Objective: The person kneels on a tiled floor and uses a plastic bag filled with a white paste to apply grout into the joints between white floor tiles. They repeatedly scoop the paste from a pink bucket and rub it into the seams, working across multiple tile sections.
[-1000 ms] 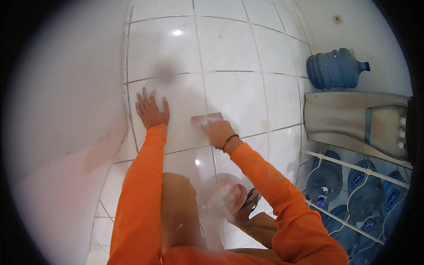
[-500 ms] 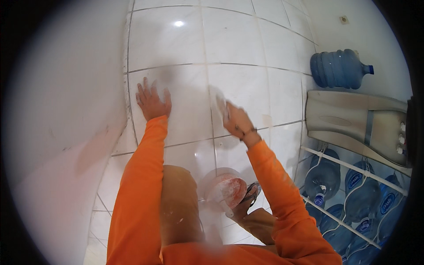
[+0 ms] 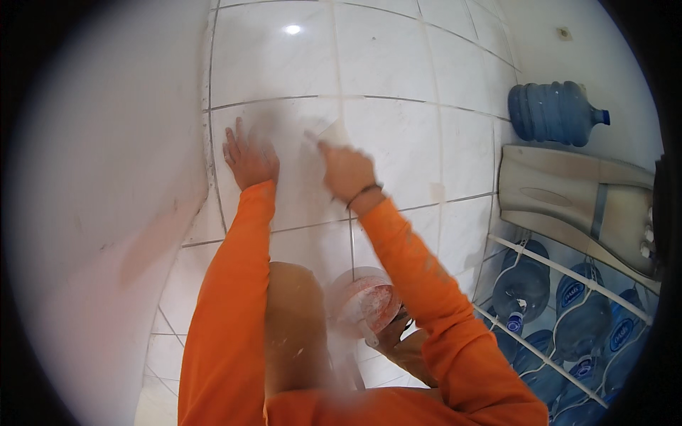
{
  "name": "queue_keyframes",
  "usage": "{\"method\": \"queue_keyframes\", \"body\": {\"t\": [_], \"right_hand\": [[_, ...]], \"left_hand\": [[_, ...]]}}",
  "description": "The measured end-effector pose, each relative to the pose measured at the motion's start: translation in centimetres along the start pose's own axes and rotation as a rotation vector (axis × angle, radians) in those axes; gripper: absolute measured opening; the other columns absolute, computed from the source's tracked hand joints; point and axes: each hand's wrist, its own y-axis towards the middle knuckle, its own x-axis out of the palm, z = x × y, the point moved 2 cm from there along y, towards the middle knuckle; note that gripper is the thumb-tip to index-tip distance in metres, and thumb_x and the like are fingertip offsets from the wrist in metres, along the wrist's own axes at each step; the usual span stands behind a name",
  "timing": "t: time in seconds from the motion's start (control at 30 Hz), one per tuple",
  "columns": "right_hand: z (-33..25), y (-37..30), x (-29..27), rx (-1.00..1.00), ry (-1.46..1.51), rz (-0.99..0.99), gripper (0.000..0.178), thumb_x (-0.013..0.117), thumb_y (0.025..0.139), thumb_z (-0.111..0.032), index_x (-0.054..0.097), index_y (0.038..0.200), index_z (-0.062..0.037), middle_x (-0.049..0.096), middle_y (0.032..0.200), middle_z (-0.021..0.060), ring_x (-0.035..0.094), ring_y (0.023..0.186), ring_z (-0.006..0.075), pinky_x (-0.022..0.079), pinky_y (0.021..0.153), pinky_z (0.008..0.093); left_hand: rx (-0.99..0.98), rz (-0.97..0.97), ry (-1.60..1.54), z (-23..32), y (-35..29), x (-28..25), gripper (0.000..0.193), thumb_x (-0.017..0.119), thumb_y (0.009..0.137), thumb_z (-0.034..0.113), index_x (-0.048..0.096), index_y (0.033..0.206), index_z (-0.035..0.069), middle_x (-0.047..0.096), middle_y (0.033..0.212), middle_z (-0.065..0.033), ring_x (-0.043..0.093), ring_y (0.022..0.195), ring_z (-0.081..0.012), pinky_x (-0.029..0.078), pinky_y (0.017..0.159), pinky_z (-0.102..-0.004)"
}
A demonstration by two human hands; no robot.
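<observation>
My left hand point(image 3: 250, 157) lies open on the white floor tiles point(image 3: 284, 213), fingers spread, beside the left wall. Ahead and to the right, my right hand point(image 3: 348, 172) is closed on a thin, pale, flat scraper point(image 3: 334, 133). The hand is blurred and the scraper is partly hidden by its fingers, so its exact kind is unclear. Its edge is down at the tile, close to the pale-filled joint running away from me. A reddish bowl point(image 3: 376, 302) with whitish residue stands between my legs, with a pale handle-like piece at its near rim.
Some tile joints look dark, others pale. On the right, a blue water jug point(image 3: 554, 113) lies beside a beige water dispenser point(image 3: 547, 188). Nearer, a white rack point(image 3: 568, 270) holds several blue jugs point(image 3: 522, 284). The white wall point(image 3: 106, 177) rises at the left.
My right hand has swept left with the scraper, nearer to my left hand. The left hand keeps its place on the tile; the view has shifted slightly.
</observation>
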Motion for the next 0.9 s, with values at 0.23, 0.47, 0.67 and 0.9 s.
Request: {"method": "queue_keyframes", "body": {"t": [0.23, 0.47, 0.67, 0.9], "right_hand": [[5.5, 7.6, -3.9, -0.149, -0.247, 0.055, 0.051, 0.057, 0.080, -0.005, 0.069, 0.126, -0.0251, 0.074, 0.103, 0.0096, 0.072, 0.087, 0.0322, 0.056, 0.074, 0.0455], [7.9, -5.2, 4.8, -0.328, -0.196, 0.021, 0.043, 0.058, 0.082, -0.006, 0.071, 0.121, -0.0224, 0.071, 0.115, 0.0081, 0.069, 0.098, 0.0291, 0.053, 0.077, 0.0456], [6.0, -16.4, 8.6, -0.289, -0.190, -0.109, 0.045, 0.057, 0.084, -0.004, 0.067, 0.125, -0.0188, 0.068, 0.120, 0.0098, 0.067, 0.102, 0.0325, 0.052, 0.081, 0.0482], [6.9, -7.1, 2.6, 0.107, 0.104, 0.085, 0.057, 0.055, 0.085, -0.006, 0.048, 0.141, -0.0037, 0.069, 0.084, 0.0228, 0.066, 0.073, 0.0432, 0.053, 0.068, 0.0552]], "left_hand": [[0.032, 0.012, -0.018, 1.4, 0.6, 0.3, 0.042, 0.052, 0.100, 0.031, 0.058, 0.138, 0.015, 0.039, 0.159, -0.0089, 0.030, 0.149, -0.0368, 0.022, 0.121, -0.0550], [-0.001, -0.050, 0.120, 0.8, 0.1, 0.8, 0.047, 0.048, 0.102, 0.039, 0.052, 0.144, 0.021, 0.035, 0.162, -0.0029, 0.028, 0.151, -0.0325, 0.023, 0.122, -0.0520], [0.024, 0.007, 0.058, 0.7, 0.3, 1.0, 0.042, 0.050, 0.101, 0.036, 0.057, 0.138, 0.016, 0.040, 0.158, -0.0065, 0.031, 0.149, -0.0342, 0.023, 0.121, -0.0538], [0.025, 0.013, 0.005, 0.6, 0.3, 0.6, 0.042, 0.052, 0.101, 0.035, 0.058, 0.138, 0.017, 0.041, 0.158, -0.0078, 0.032, 0.149, -0.0349, 0.023, 0.121, -0.0541]]}}
